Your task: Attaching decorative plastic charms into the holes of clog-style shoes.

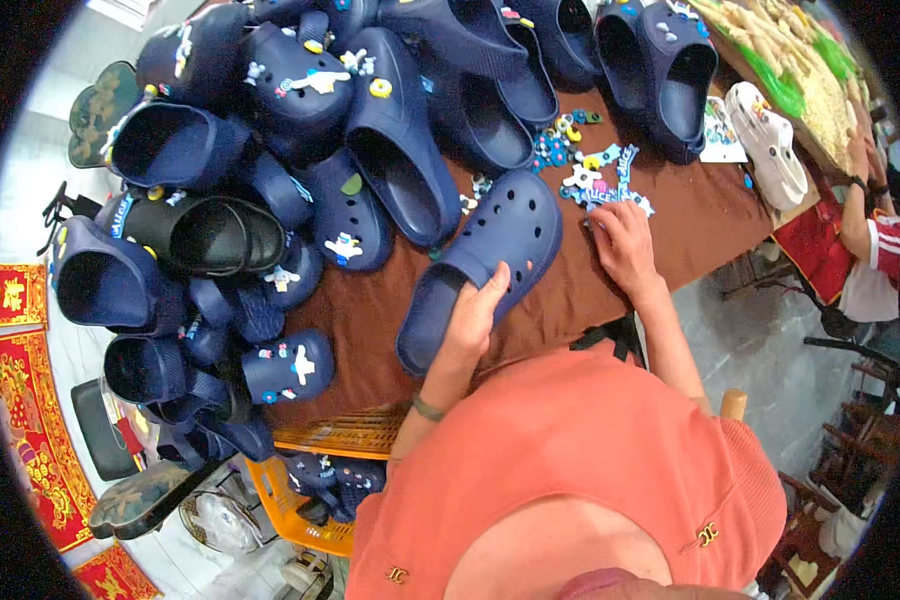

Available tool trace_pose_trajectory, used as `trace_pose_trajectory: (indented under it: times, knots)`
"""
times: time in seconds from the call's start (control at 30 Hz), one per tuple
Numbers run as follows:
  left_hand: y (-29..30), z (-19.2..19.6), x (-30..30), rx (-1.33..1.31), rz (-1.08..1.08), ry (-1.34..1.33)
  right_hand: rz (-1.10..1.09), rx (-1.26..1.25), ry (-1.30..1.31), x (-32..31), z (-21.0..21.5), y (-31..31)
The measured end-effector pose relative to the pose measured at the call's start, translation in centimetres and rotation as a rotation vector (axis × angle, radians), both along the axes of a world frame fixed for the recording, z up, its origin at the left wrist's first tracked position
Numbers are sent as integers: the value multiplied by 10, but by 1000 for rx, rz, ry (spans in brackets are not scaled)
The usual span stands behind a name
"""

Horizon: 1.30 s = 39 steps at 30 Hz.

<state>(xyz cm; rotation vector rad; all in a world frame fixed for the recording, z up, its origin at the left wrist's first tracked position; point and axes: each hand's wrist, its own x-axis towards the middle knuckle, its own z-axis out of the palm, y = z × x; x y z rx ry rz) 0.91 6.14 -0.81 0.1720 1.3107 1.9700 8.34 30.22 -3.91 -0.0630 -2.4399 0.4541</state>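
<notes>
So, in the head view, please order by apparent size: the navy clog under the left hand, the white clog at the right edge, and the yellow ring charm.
1. Navy clog, clearly largest, though it also lies nearer the camera.
2. White clog, smaller here; it is farther away, so the true difference is unsure.
3. Yellow ring charm, by far smallest.

2 red-and-gold banners [15,400] – far left (floor level).
</notes>
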Motion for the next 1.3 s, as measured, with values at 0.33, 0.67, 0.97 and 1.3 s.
trace_pose_trajectory:
  times: [0.33,0.67,0.97,1.3]
  knots:
    - [-9,26,18,-27,-8,11,28,-7,43,6,-14,-11]
    - [-3,19,13,-97,43,44,17,128,1,-84,11,35]
    - [-6,31,17,-157,47,54,162,-20,-113,-113,-21,28]
    - [1,29,7,-217,25,-69,283,68,-294,-96,15,36]
